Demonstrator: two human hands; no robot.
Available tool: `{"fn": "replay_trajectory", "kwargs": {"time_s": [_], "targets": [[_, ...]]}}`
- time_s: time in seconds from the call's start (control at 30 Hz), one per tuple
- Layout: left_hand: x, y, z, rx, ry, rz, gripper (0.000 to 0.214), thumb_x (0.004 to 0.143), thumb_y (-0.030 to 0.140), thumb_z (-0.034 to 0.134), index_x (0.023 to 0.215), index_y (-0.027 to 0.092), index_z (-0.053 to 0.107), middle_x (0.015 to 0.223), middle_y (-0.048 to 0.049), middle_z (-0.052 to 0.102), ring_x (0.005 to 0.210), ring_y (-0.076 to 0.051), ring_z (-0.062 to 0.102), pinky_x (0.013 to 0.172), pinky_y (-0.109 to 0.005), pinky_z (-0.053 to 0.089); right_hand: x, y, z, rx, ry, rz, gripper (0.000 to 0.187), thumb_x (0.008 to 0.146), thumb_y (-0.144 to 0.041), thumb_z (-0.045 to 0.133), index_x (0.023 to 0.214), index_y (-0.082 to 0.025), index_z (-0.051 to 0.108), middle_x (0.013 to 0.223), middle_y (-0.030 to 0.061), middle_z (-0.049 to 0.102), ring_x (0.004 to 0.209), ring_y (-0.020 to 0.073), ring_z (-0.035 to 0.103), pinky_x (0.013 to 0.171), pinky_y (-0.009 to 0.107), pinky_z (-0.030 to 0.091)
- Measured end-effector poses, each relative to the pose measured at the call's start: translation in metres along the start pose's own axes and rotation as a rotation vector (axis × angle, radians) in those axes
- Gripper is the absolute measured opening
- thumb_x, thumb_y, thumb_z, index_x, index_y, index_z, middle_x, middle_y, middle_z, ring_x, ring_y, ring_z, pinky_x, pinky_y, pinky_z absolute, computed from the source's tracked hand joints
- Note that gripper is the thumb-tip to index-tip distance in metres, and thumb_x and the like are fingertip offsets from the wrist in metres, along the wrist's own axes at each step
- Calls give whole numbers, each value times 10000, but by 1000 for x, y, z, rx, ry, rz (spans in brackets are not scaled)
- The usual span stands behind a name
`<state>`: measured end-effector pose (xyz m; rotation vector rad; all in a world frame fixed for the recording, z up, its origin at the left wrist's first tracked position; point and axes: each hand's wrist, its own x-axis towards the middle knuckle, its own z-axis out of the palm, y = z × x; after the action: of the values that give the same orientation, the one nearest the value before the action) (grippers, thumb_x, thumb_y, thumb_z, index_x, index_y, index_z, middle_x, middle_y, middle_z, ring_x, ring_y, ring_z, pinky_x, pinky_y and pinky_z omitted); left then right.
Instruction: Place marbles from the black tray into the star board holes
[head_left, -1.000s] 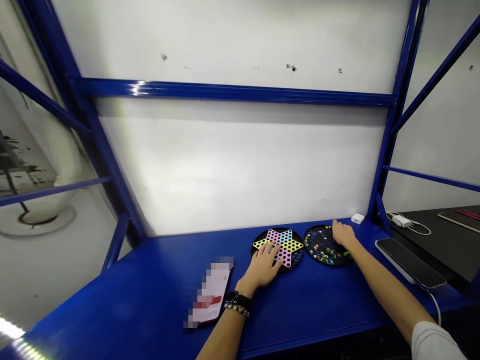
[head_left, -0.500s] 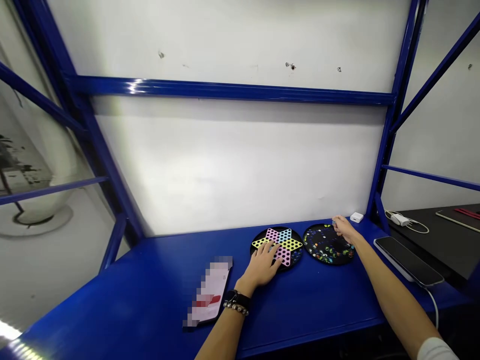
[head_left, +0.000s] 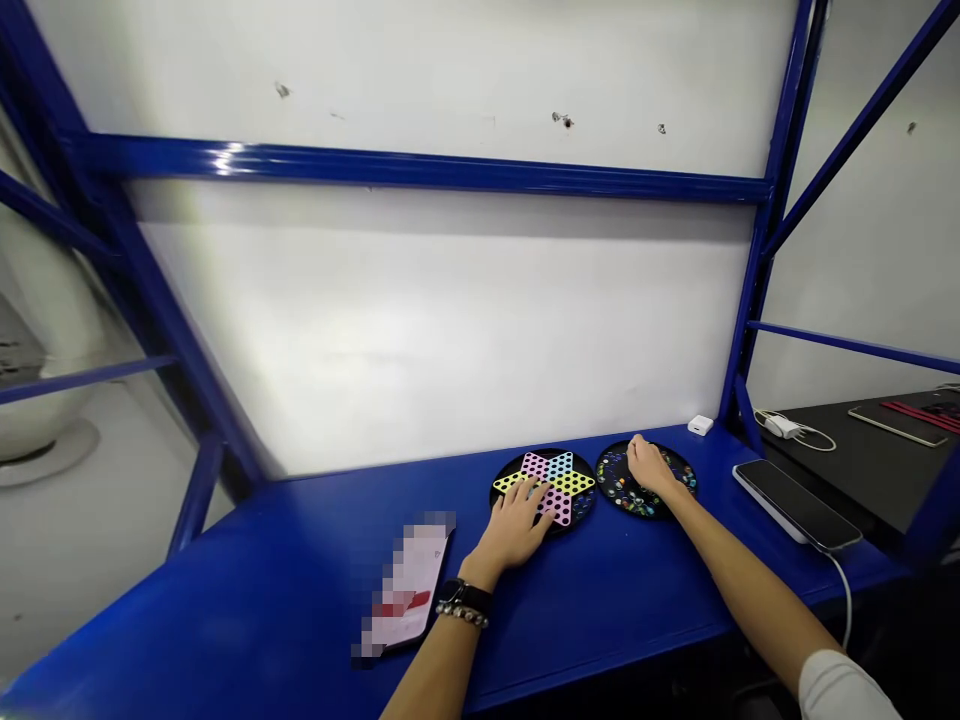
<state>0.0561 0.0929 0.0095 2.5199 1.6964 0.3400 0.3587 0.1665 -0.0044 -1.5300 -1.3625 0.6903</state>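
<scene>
My left hand (head_left: 514, 523) lies flat on a star-shaped Chinese checkers board (head_left: 544, 487) in pink, yellow and blue, with its fingers spread over the near points. The board sits in a round black tray, and a black watch and beaded bracelet circle my left wrist. To the right, a second round black tray (head_left: 600, 478) holds several coloured marbles. My right hand (head_left: 649, 468) is over that tray, its bunched fingertips dipping among the marbles. Whether those fingers hold a marble is hidden.
The trays stand on a blue metal shelf (head_left: 247, 600) backed by a white wall and blue steel bars. A pixelated paper packet (head_left: 405, 585) lies left of my left hand. A smartphone (head_left: 795, 505), a small white box (head_left: 700, 425) and a black desk (head_left: 847, 470) are to the right.
My right hand has moved left from the far edge of the marble tray to above its middle. My left hand stays on the board. The whole view has shifted slightly left.
</scene>
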Motion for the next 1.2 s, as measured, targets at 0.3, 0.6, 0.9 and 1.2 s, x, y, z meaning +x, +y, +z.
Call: {"fn": "replay_trajectory", "kwargs": {"time_s": [0.3, 0.6, 0.9, 1.2], "targets": [[1, 1, 0, -24, -22, 5, 552, 998, 428, 407, 1507, 220, 462, 1605, -108, 405, 1493, -345, 320, 1199, -562, 316, 7, 2, -65, 315, 12, 118, 347, 984, -493, 368, 725, -271, 302, 547, -90, 288, 422, 102, 229, 398, 228, 234], [1, 0, 1, -5, -13, -3, 533, 1005, 427, 410, 1507, 253, 461, 1601, -94, 417, 1492, -334, 334, 1199, -543, 327, -4, 11, -102, -189, 34, 29, 335, 927, -423, 537, 668, -224, 465, 570, -23, 488, 532, 139, 488, 511, 243, 333], [2, 0, 3, -24, 3, -3, 539, 999, 442, 427, 1496, 241, 474, 1597, -104, 421, 1488, -338, 336, 1194, -556, 332, -26, 7, -107, -1104, -197, 23, 240, 988, -357, 445, 1060, -186, 597, 1096, 168, 707, 1001, 325, 690, 772, 370, 453], [3, -1, 6, -40, 17, 3, 538, 993, 447, 426, 1493, 253, 475, 1600, -95, 417, 1482, -346, 342, 1182, -563, 345, -39, 16, -101, -1145, -283, 3, 356, 1029, -339, 347, 1219, -141, 575, 1148, 228, 708, 1051, 361, 695, 840, 432, 463]]}}
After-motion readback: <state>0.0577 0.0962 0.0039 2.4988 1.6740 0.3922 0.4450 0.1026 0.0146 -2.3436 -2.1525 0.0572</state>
